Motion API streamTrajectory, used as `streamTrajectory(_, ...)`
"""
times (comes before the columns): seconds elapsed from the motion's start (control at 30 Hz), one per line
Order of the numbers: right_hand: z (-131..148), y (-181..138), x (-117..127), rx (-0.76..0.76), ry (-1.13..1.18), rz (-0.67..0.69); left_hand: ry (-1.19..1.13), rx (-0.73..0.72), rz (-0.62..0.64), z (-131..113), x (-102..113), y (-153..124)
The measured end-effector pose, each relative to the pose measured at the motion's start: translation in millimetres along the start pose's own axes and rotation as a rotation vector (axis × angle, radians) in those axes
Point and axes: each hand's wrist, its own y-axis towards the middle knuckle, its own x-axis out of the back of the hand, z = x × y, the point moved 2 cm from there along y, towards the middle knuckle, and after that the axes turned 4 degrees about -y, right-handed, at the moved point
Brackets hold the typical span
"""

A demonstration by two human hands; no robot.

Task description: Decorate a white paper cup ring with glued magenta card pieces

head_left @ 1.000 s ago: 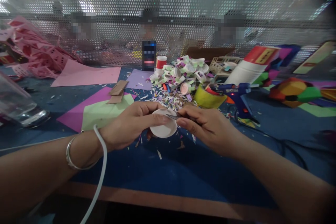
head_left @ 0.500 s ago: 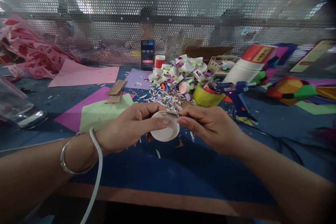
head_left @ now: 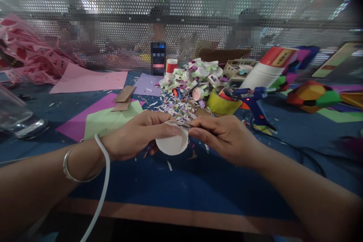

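Observation:
My left hand is closed around a small white paper cup, held over the blue table with its round base turned toward me. My right hand pinches a thin metal tool whose tip rests on the cup's upper rim. I cannot tell whether the tool is scissors or tweezers. A silver bangle sits on my left wrist, and a white cable crosses that forearm. Paper scraps lie on the table under both hands.
A heap of cut paper cups and scraps lies behind my hands, beside a yellow tape roll and a blue glue gun with its cord. Coloured paper sheets lie left, a clear container far left. People sit beyond the perforated screen.
Both hands and the cup have shifted slightly left and down. The cup has turned a little in my left hand while the tool stays at its rim.

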Motion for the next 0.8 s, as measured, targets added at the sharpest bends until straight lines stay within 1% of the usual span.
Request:
streamTrajectory(0.1, 0.6, -0.6, 0.1, -0.017, 0.002, 0.007, -0.073, 0.043, 0.0, 0.7, -1.3, -0.6)
streamTrajectory(0.2, 1.2, -0.8, 1.1, -0.024, -0.007, 0.012, -0.099, 0.056, -0.002, 0.6, -2.0, -1.2)
streamTrajectory(0.43, 4.6, -0.2, 3.0, 0.015, 0.027, -0.01, -0.215, 0.115, 0.038, 2.7, -2.5, -1.6)
streamTrajectory(0.53, 3.7, 1.5, 3.2, -0.003, 0.054, -0.028, -0.242, 0.106, 0.032, 4.0, -1.0, -0.6)
streamTrajectory(0.6, 2.0, 2.8, 3.7, -0.04, 0.077, -0.048, -0.219, 0.079, 0.015, 4.1, 0.1, 0.3)
streamTrajectory(0.7, -0.9, 4.6, 3.6, -0.142, 0.159, -0.067, -0.109, 0.036, -0.024, 3.3, 0.6, 2.0)
streamTrajectory(0.8, -1.9, 5.8, -0.5, -0.206, 0.283, -0.056, 0.0, 0.018, -0.01, 3.8, -1.4, 4.0)
